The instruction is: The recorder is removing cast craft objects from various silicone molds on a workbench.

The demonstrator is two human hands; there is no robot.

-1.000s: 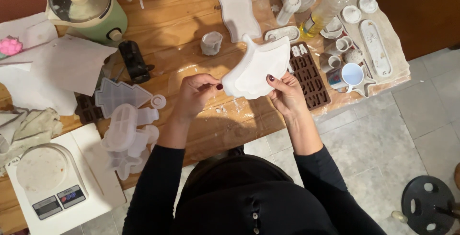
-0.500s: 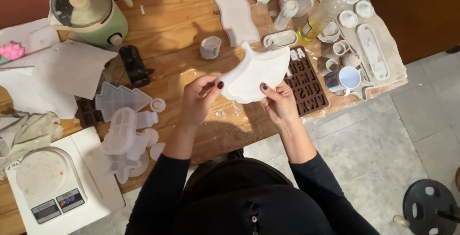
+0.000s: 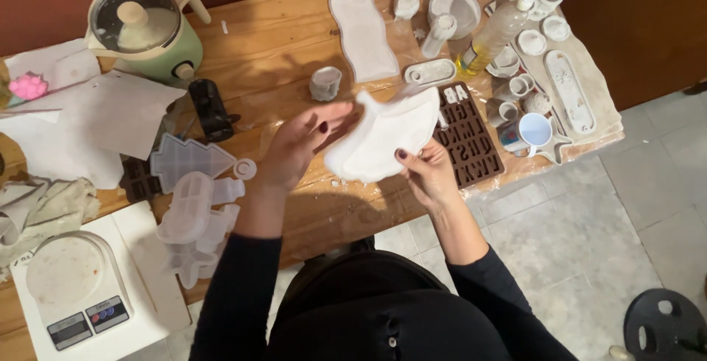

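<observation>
A flat white piece with a wavy outline (image 3: 387, 142), looking like a cast or mould, is held above the wooden table (image 3: 272, 44). My right hand (image 3: 427, 173) grips its lower right edge with thumb on top. My left hand (image 3: 298, 147) supports its left edge with fingers spread under it. The piece lies roughly level, its broad face up.
A brown letter mould (image 3: 465, 134) lies just right of the piece. Clear silicone moulds (image 3: 193, 199) and a white kitchen scale (image 3: 77, 295) sit at the left. A green pot with a lid (image 3: 143, 30), a small grey cup (image 3: 325, 83) and several white casts (image 3: 364, 36) stand behind.
The white piece has been turned between the hands from a tilted pose to lying flatter. My left hand has shifted from above it to under its left edge.
</observation>
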